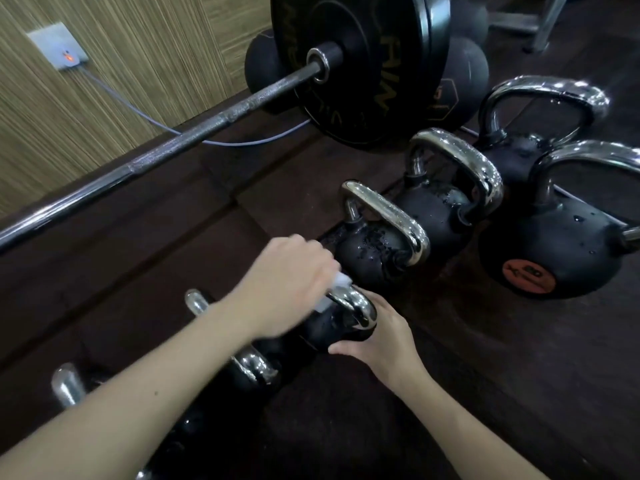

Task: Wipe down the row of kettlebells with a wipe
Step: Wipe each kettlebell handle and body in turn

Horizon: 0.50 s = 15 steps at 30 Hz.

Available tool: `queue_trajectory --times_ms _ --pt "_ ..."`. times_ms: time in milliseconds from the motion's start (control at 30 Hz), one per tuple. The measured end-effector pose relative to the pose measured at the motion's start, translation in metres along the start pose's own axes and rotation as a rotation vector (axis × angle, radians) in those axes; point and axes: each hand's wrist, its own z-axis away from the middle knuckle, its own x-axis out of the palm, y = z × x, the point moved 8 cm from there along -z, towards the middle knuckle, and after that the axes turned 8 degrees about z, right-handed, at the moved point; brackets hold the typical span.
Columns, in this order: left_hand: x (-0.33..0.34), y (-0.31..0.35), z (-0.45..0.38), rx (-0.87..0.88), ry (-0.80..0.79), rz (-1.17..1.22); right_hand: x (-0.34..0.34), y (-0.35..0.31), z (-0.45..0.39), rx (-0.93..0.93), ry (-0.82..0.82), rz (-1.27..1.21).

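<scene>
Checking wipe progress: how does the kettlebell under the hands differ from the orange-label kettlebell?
The held kettlebell is smaller; the orange-label kettlebell is much bigger. The held one has the left hand pressing a white wipe on its handle and the right hand bracing its body; the orange-label one is untouched and shows water droplets. Both have black bodies and chrome handles.

I see barbell (194,136) diag across upper left w/ black plates (360,64) top ctr | wall socket (57,46) upper left, grey cable (138,114) | dark floor (519,358)

Both forearms bare, no sleeves, rings or watch.
</scene>
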Motion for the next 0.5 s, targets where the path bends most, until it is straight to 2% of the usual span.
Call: queue_trajectory --times_ms 133,200,267,333,433,467,500 --pt "0.004 -0.072 0.006 -0.296 -0.016 0.204 0.002 0.003 0.002 0.028 -0.035 -0.110" --pt "0.006 -0.064 0.004 -0.333 -0.019 0.215 0.002 0.004 0.001 0.032 -0.024 -0.106" --pt "0.012 -0.040 0.007 -0.280 -0.040 0.132 0.000 0.003 0.000 0.013 0.007 -0.054" --pt "0.002 -0.002 0.013 -0.084 0.011 -0.009 -0.001 0.002 0.000 0.004 0.010 -0.014" --pt "0.021 0.048 0.016 0.011 0.005 -0.069 -0.004 -0.004 0.004 0.005 0.025 -0.031" --pt "0.033 0.065 0.012 0.010 -0.043 -0.068 -0.006 -0.005 0.006 -0.004 0.037 -0.019" --pt "0.050 0.080 0.009 -0.020 -0.176 -0.117 -0.006 -0.004 0.007 -0.017 0.045 0.000"
